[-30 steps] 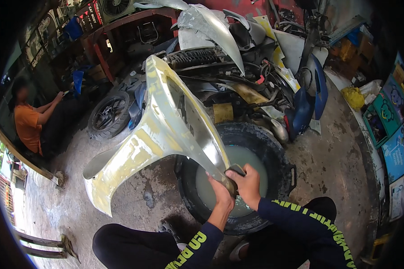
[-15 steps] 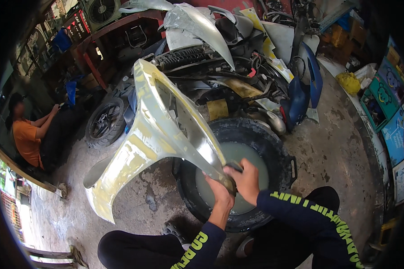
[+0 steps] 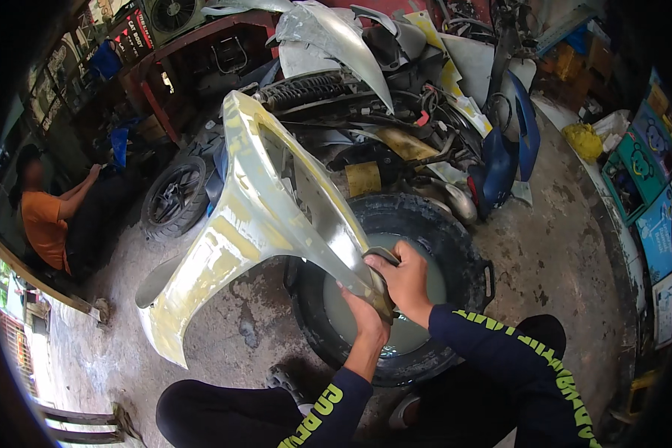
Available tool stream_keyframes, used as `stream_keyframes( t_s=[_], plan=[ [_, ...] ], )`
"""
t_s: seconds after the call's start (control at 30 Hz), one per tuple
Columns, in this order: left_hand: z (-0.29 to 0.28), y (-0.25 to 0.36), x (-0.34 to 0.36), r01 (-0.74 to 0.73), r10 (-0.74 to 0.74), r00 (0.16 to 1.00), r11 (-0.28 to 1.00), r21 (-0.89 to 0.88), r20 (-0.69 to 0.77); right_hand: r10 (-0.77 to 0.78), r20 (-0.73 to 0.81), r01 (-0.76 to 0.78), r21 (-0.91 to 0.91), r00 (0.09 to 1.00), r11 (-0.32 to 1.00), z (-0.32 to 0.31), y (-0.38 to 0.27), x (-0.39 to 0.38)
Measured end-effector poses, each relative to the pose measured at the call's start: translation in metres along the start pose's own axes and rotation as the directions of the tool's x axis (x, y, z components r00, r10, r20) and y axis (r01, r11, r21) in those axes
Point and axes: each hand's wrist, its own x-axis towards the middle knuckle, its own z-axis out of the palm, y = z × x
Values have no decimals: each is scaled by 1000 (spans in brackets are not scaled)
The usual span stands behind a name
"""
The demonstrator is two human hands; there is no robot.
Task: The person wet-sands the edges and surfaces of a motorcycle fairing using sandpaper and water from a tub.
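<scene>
So the left hand (image 3: 364,313) is wrapped around the narrow near end of a big curved bodywork panel (image 3: 254,194), patchy yellow, grey and white all over. The right hand (image 3: 408,282) is pinching a flat dark pad (image 3: 381,255), thumb along it, right up at the edge of that same end. Can't tell how much of the pad actually touches, fingers are in the way.

The panel's held up at a slant, its near end over a black tub (image 3: 463,250) of cloudy water (image 3: 337,310), and the other two arms stick out past the tub, one up and one to the left.

Tub's on a stained concrete floor (image 3: 534,272). Behind it there's a heap of bike parts (image 3: 388,153), with a wheel (image 3: 175,200) to the left and a person in an orange shirt (image 3: 43,228) sitting farther left.
</scene>
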Motion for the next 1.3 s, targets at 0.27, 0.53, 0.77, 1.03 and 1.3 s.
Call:
stream_keyframes(
  t_s=[0.27,0.53,0.77,1.03,1.3],
  plan=[
    [-3,-6,1,-53,55,998,997,47,-31,-31,15,31,1,999,1000,1,-7,7],
    [-1,-2,-2,-18,17,999,999,37,34,-35,46,35,7,998,999,3,1,6],
    [-5,-3,-1,-68,62,992,996,58,107,13,59,-13,3,998,1000,-4,8,-19],
    [-25,-7,13,-51,41,989,997,64,142,-20,67,21,-13,998,1000,-2,6,-26],
    [-25,-6,14,7,-14,985,999,45,173,-80,86,86,-71,993,994,-5,-3,-21]
  ],
)
